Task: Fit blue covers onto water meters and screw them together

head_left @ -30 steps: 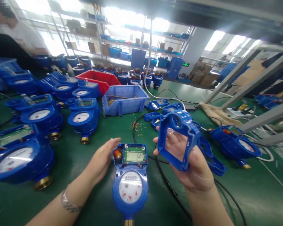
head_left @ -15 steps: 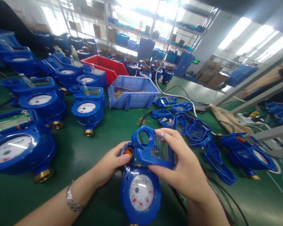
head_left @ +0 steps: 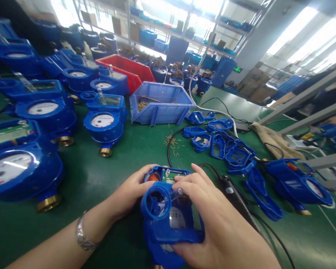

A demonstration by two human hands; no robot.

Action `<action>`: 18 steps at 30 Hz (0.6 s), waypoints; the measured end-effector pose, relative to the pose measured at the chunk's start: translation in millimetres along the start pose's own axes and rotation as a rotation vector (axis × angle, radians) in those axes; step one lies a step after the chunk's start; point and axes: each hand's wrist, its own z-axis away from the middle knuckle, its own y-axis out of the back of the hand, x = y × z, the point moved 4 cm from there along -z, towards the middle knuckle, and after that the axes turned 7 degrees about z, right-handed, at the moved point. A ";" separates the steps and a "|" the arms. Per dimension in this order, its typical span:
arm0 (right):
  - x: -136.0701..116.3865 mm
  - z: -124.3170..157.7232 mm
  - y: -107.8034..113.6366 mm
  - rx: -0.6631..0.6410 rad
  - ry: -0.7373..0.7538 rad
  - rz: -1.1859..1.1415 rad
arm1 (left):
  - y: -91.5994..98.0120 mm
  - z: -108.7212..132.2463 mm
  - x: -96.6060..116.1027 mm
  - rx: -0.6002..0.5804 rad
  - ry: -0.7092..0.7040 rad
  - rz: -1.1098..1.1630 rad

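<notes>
A blue water meter [head_left: 164, 257] stands in front of me, its compartment uncovered at the far end with a green circuit board [head_left: 172, 175] and an orange-red part beside it. My left hand [head_left: 136, 190] grips the meter's left side by that compartment. My right hand [head_left: 204, 209] is closed on a blue plastic cover [head_left: 175, 236] with a round ring and a clear window. The cover is tilted above the meter's dial, which shows partly through the window. Whether cover and meter touch I cannot tell.
More blue water meters [head_left: 102, 125] stand on the left. Behind are a light-blue bin [head_left: 162, 108] of screws and a red bin [head_left: 126, 71]. Loose screws [head_left: 172, 141] lie mid-table. At right are blue covers [head_left: 239, 155], a black corded tool [head_left: 235, 198], cloth [head_left: 277, 142] and another meter [head_left: 299, 185].
My right hand has brought the cover toward me, from over the compartment to above the dial, exposing the circuit board. My left hand stays on the meter. The view has shifted slightly.
</notes>
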 end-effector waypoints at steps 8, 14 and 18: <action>11.3 6.9 9.7 0.228 -0.008 -0.010 | -4.7 3.1 7.3 0.019 0.004 0.012; 18.0 -2.8 -1.9 0.251 -0.073 0.068 | -0.2 2.9 -0.3 0.036 -0.061 0.104; 12.2 -5.6 -6.1 0.186 -0.044 0.007 | -0.2 2.8 -3.1 0.108 -0.008 0.171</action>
